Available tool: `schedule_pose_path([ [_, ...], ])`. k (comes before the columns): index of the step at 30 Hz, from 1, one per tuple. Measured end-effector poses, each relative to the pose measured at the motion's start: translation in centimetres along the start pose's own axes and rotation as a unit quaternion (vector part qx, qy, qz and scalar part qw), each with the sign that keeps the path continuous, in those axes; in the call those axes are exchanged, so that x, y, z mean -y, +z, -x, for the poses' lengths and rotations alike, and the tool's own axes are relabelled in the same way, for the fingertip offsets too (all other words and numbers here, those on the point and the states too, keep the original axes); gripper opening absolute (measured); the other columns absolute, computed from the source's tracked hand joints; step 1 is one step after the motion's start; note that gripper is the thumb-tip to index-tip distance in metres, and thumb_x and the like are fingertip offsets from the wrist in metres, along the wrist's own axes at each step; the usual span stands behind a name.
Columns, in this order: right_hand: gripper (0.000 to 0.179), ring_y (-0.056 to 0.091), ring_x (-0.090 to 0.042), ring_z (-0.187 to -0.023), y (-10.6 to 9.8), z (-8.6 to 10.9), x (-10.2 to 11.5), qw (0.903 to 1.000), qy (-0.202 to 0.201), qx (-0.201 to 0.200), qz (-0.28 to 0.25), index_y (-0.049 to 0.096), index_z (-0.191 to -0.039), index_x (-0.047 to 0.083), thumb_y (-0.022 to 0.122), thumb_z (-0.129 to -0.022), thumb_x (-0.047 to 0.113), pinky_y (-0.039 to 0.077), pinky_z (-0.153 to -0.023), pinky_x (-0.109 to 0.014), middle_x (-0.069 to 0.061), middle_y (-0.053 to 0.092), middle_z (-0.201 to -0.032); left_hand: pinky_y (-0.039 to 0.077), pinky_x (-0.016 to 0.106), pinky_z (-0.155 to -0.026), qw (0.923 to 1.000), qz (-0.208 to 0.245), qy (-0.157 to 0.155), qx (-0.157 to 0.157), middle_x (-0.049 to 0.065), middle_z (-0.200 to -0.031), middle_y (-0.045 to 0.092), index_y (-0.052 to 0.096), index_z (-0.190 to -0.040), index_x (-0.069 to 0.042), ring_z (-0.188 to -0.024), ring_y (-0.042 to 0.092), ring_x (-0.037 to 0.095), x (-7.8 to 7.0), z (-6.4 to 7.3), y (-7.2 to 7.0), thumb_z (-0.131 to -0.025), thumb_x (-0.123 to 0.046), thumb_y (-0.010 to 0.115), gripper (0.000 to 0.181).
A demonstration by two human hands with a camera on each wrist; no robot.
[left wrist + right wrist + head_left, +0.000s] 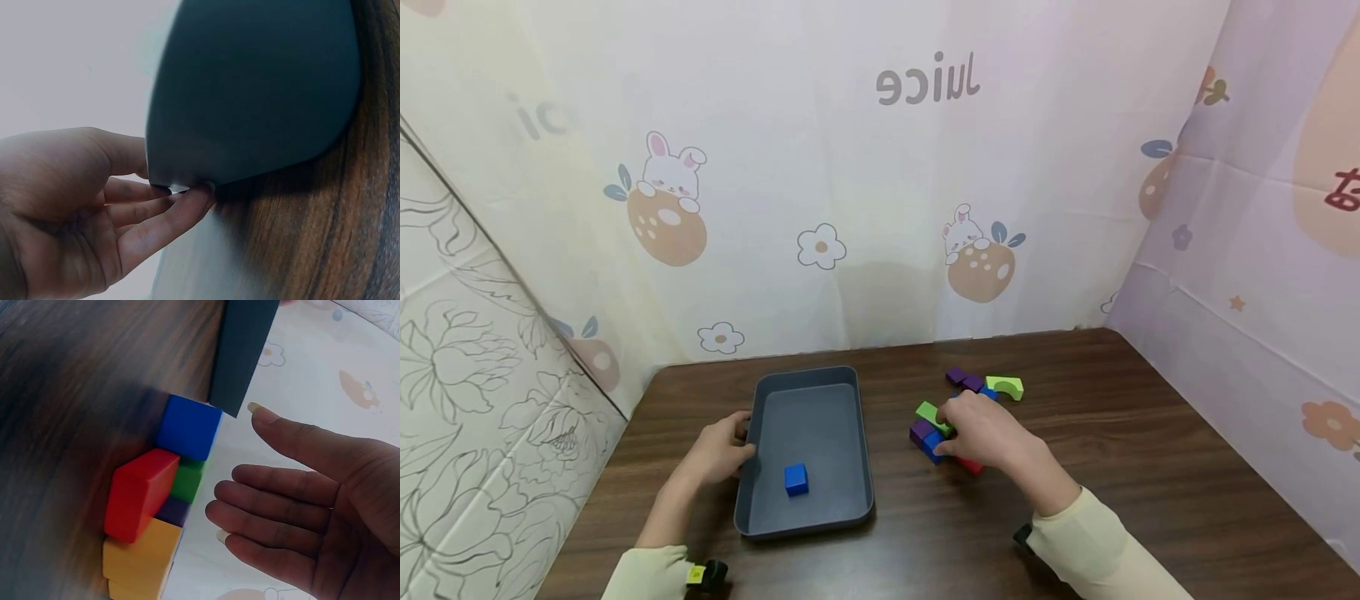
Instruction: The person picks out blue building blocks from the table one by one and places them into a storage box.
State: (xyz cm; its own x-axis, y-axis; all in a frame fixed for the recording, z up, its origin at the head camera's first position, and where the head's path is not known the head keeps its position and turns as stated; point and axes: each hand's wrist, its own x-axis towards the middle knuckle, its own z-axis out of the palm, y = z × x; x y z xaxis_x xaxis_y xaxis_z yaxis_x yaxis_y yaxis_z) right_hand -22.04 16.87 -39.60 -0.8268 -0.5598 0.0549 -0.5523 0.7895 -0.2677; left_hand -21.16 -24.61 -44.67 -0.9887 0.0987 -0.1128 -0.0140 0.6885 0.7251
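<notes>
My left hand point(718, 450) holds the left rim of a dark grey tray point(805, 518), its thumb over the edge and fingertips at the outer side in the left wrist view. Inside the tray lies one blue block point(796, 481). On the right, my right hand point(987, 427) hovers close over a cluster of blocks, fingers extended and nothing between them. A blue block point(189, 428), a red block point(140, 497), a green block point(187, 479) and a yellow block point(144, 553) show below it in the right wrist view. The hand partly hides the cluster in the head view.
Behind the right hand are purple blocks point(956, 377) and a green arch block point(1005, 386). The brown wooden table point(1150, 467) runs back to a printed curtain point(865, 292). Another curtain point(1247, 333) borders the right side.
</notes>
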Motion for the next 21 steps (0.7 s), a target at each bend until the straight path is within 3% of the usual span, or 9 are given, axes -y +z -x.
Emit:
schedule_pose_path([
  [10,0.023,0.041,-0.008,-0.058,1.0,-0.3,-0.5,0.9995,0.025,0.012,0.017,0.074,-0.078,0.011,0.094,-0.08,0.022,0.039,-0.054,-0.025,0.01,0.054,-0.062,0.066,0.038,-0.059,1.0,0.004,-0.002,-0.005,0.029,-0.117,0.066,0.044,-0.15,0.013,-0.079,0.072,0.025,0.0,0.0,0.1,-0.094,0.004,0.064,0.06],
  [15,0.023,0.046,-0.009,-0.059,1.2,-0.5,-0.4,0.9992,0.032,0.01,0.024,0.076,-0.08,0.009,0.094,-0.08,0.023,0.044,-0.057,-0.027,0.01,0.058,-0.064,0.065,0.038,-0.059,1.0,0.005,-0.001,-0.008,0.028,-0.117,0.066,0.045,-0.15,0.013,-0.079,0.072,0.025,0.0,0.1,0.2,-0.093,0.004,0.063,0.06],
  [21,0.025,0.041,-0.009,-0.056,1.2,-0.3,-0.2,0.9995,0.024,0.013,0.019,0.072,-0.072,0.012,0.094,-0.08,0.02,0.039,-0.054,-0.025,0.009,0.051,-0.058,0.065,0.037,-0.058,0.9999,0.009,-0.002,-0.01,0.027,-0.115,0.068,0.045,-0.15,0.013,-0.078,0.073,0.024,0.1,-0.1,0.2,-0.093,0.004,0.063,0.061],
])
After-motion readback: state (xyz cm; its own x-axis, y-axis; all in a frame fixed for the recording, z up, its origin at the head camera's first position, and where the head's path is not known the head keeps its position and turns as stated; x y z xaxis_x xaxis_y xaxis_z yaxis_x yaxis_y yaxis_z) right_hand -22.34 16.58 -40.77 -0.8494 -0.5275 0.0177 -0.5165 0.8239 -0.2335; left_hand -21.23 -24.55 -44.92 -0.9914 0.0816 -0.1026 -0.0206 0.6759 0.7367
